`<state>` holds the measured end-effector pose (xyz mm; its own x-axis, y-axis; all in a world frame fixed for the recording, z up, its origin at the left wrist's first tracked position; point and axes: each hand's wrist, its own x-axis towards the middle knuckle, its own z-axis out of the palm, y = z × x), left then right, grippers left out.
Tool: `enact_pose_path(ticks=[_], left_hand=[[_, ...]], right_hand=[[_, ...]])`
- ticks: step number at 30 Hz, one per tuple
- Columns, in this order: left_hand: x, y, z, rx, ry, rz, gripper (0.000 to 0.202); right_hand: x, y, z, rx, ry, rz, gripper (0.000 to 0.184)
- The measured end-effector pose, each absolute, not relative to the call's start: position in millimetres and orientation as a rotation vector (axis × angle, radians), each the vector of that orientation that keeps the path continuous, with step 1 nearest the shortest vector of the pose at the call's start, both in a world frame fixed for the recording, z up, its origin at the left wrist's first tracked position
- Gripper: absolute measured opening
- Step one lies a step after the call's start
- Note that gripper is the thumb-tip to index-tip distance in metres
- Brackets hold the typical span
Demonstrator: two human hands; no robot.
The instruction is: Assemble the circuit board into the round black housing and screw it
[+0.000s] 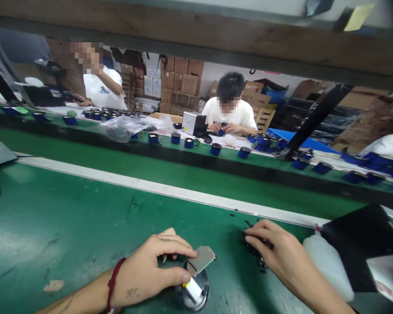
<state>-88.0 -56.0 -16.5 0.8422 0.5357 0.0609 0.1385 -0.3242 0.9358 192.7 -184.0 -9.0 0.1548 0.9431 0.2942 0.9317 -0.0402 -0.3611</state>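
Flat grey plate (pixel 201 259) pinched by left hand (pixel 147 272) over round black housing (pixel 193 292); right hand (pixel 281 255) fingers pressing small black parts (pixel 253 248).

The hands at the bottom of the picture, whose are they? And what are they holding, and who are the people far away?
The camera sits on a person's head and looks down, so the two hands are that person's own. The left hand, with a red string round its wrist, pinches a small flat grey plate over a round black holder that has a little silver and yellow part in it. The right hand rests its fingers on a small pile of tiny black pieces on the green table. Beside it lies a white plastic bottle. Across the long green belt, two other people in white shirts work at their own table, with lots of small blue round cases and cardboard boxes behind them.
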Motion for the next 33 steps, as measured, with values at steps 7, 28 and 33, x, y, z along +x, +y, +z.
enact_pose_path(ticks=[7, 28, 33], left_hand=[[-88, -59, -15, 1.910, 0.529, 0.446, 0.030], [-98, -51, 2, 1.204, 0.553, 0.541, 0.049], [-96, -43, -5, 1.133, 0.552, 0.615, 0.042]], right_hand=[[196, -182, -42, -2.080, -1.863, -0.095, 0.028], [77, -118, 17, -0.980, -2.106, -0.031, 0.033], [94, -120, 10, -1.303, -1.854, 0.239, 0.005]])
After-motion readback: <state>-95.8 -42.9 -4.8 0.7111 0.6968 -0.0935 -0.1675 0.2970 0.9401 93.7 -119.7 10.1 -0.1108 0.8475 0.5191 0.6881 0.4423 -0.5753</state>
